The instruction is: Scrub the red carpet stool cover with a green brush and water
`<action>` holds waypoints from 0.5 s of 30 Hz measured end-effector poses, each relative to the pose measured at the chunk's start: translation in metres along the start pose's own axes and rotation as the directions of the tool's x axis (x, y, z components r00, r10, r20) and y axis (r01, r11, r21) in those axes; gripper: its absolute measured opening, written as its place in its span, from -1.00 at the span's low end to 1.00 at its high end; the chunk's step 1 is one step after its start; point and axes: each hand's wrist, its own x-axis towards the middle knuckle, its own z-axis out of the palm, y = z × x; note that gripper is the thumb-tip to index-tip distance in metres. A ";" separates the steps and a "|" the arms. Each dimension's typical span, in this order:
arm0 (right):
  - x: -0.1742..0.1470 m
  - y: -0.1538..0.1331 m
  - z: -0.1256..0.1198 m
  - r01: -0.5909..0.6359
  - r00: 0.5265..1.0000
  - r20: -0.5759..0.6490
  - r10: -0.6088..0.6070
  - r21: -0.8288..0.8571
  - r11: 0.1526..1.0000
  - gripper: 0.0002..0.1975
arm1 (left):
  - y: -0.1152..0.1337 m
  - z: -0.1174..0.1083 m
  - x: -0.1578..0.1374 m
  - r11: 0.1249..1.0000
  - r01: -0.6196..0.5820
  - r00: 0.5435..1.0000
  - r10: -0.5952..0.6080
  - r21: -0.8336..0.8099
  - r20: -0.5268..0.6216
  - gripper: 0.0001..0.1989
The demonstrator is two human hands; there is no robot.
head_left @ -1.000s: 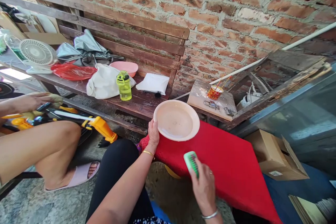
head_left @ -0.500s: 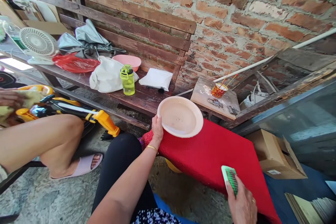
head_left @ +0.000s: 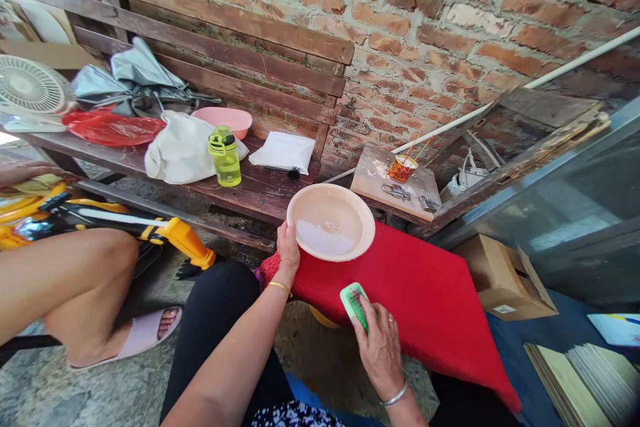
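Observation:
My left hand (head_left: pixel 289 248) grips the left rim of a round, pale pink basin (head_left: pixel 360 250) holding some water. The basin is at the far-left end of a table with a red cloth (head_left: pixel 425 293). Closed around a green scrubbing brush (head_left: pixel 354 303) is my right hand (head_left: pixel 379 343), over the cloth's near edge and below the basin. Part of the brush is covered by my fingers.
A wooden bench (head_left: pixel 270 193) behind carries a yellow-green bottle (head_left: pixel 227 163), a white bag (head_left: pixel 173 150), a pink tub (head_left: pixel 233 121) and a fan (head_left: pixel 33 87). Another person's leg (head_left: pixel 75 273) is at left. A cardboard box (head_left: pixel 505 280) stands at right.
My right hand has moved left with the scrubbing brush, closer to the basin. My left hand stays on the basin's rim. The view has shifted slightly to the right.

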 end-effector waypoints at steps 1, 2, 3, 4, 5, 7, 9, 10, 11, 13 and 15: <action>-0.009 0.018 -0.005 -0.037 0.999 -0.013 0.036 -0.010 0.999 -0.52 | 0.000 0.000 0.000 1.000 0.002 1.000 -0.002 -0.004 -0.003 -0.52; -0.018 0.037 -0.010 -0.078 0.997 -0.027 0.077 -0.023 0.997 -0.49 | 0.001 0.000 0.000 1.000 0.004 1.000 -0.004 -0.008 -0.007 -0.52; -0.027 0.056 -0.015 -0.122 0.992 -0.041 0.120 -0.042 0.992 -0.46 | 0.001 0.000 0.000 1.000 0.008 1.000 -0.008 -0.011 -0.010 -0.51; -0.036 0.075 -0.021 -0.167 0.985 -0.056 0.163 -0.066 0.984 -0.42 | 0.001 0.000 0.000 1.000 0.012 1.000 -0.012 -0.011 -0.011 -0.51; -0.044 0.093 -0.026 -0.211 0.976 -0.073 0.205 -0.094 0.973 -0.38 | 0.002 0.000 0.000 1.000 0.016 1.000 -0.016 -0.009 -0.013 -0.51; -0.058 0.123 -0.034 -0.300 0.952 -0.109 0.286 -0.156 0.941 -0.30 | 0.003 -0.001 0.000 1.000 0.016 1.000 -0.016 -0.002 -0.013 -0.51; -0.069 0.142 -0.039 -0.381 0.923 -0.149 0.355 -0.205 0.902 -0.23 | 0.004 -0.001 0.000 1.000 0.010 1.000 -0.010 -0.003 -0.013 -0.50; -0.072 0.148 -0.040 -0.414 0.908 -0.168 0.383 -0.223 0.882 -0.21 | 0.004 -0.001 0.001 1.000 0.011 1.000 -0.011 -0.010 -0.016 -0.50; -0.075 0.150 -0.040 -0.442 0.895 -0.184 0.407 -0.241 0.864 -0.20 | 0.005 -0.001 0.001 1.000 0.017 1.000 -0.018 -0.022 -0.020 -0.51; -0.078 0.151 -0.038 -0.474 0.879 -0.204 0.431 -0.275 0.836 -0.22 | 0.005 -0.001 0.001 0.998 0.039 0.999 -0.040 -0.047 -0.021 -0.52; -0.078 0.148 -0.034 -0.482 0.875 -0.211 0.435 -0.307 0.821 -0.27 | 0.005 -0.001 0.002 0.997 0.065 0.998 -0.066 -0.045 -0.022 -0.52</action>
